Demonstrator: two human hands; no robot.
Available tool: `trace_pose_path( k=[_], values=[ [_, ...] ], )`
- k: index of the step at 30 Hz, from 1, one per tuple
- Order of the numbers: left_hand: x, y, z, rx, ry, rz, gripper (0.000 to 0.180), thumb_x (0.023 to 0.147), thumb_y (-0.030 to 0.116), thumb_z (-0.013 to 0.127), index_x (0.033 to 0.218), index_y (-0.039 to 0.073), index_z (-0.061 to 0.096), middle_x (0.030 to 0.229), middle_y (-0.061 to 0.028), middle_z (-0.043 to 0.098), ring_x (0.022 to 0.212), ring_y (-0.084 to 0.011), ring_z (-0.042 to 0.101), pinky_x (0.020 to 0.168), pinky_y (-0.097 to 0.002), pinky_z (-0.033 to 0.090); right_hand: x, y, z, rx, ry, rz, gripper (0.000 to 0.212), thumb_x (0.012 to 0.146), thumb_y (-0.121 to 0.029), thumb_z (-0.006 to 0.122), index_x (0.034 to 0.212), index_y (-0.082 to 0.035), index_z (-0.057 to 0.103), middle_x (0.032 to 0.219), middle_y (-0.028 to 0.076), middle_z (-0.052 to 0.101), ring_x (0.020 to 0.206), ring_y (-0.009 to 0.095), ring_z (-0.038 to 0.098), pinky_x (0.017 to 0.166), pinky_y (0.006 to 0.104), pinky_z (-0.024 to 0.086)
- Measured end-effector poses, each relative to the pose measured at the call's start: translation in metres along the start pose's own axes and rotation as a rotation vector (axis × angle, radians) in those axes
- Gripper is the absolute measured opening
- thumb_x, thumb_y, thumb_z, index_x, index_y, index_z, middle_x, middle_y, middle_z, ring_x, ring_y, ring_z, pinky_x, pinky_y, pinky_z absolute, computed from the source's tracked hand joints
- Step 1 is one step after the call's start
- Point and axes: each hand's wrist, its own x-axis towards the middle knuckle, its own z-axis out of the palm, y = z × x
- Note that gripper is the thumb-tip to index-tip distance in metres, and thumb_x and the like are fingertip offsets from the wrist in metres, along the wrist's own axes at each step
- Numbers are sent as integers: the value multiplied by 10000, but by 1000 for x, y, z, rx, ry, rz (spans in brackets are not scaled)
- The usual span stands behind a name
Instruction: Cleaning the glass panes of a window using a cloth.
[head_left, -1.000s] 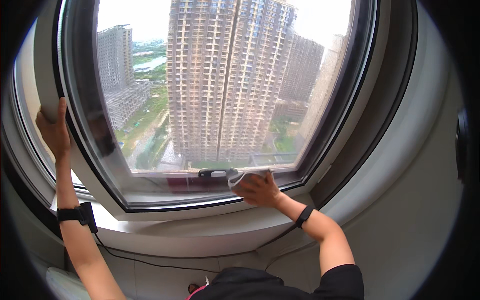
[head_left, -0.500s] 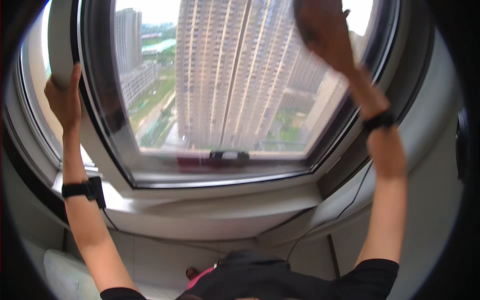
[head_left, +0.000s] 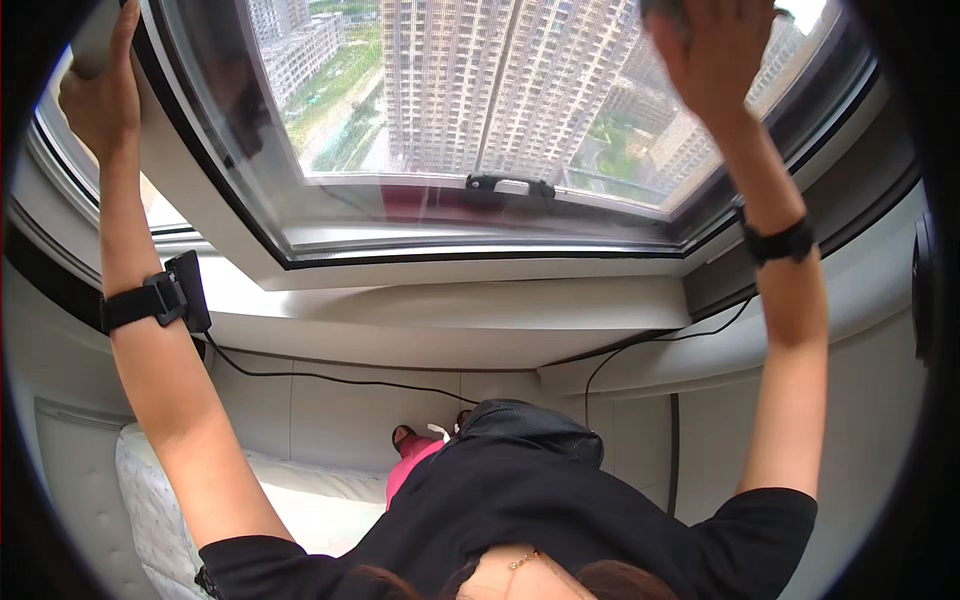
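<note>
Look at that window pane [head_left: 560, 110]: smooth, glossy glass, full of reflections! Around it, the pale frame [head_left: 190, 172], smooth, softly sheened. Nearer, a satiny sill [head_left: 450, 306]. Then matt black cloth, the shirt [head_left: 580, 520], against a shinier, leather-like bag [head_left: 530, 430], and, left, a matt fabric-looking strap [head_left: 132, 308].

We're riding on the wearer's head, left eye of a side-by-side fisheye pair, pitched steeply down and forward! Ahead, quite near, the pale-framed, dark-edged glass window [head_left: 500, 130] is cut by our upper edge, and beyond it we peer down on a tall beige high-rise tower [head_left: 450, 90], far off. Below the window, we catch pale grey floor tiles [head_left: 340, 410]; closest of all, the black short-sleeved fabric shirt [head_left: 540, 490] right beneath us.
</note>
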Motion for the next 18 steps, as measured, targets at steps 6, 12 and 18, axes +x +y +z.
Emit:
trace_pose_path(
  k=[6,12,18],
  values=[
    [-5,5,9,-25,51,21,720,670,659,570,929,-10,625,947,-116,640,914,-269,598,850,-384,461,-124,-105,1,171,-317,198,498,823,-514,388,1304,-382,371,1414,-23,287,1287,334,239,987,595,102],
    [-6,13,8,-62,-38,-82,786,625,693,583,969,-13,595,973,-129,625,938,-272,584,857,-381,457,-220,-193,-45,372,-711,-146,499,795,-480,473,1276,-365,402,1404,-88,286,1311,192,176,1007,497,128],
    [-10,20,12,-97,-8,-105,803,628,704,570,965,-24,592,965,-142,618,930,-279,585,861,-381,451,-226,-139,-49,288,-728,-513,533,778,-477,480,1289,-360,384,1445,-116,186,1333,92,154,1065,460,11]
  ],
)
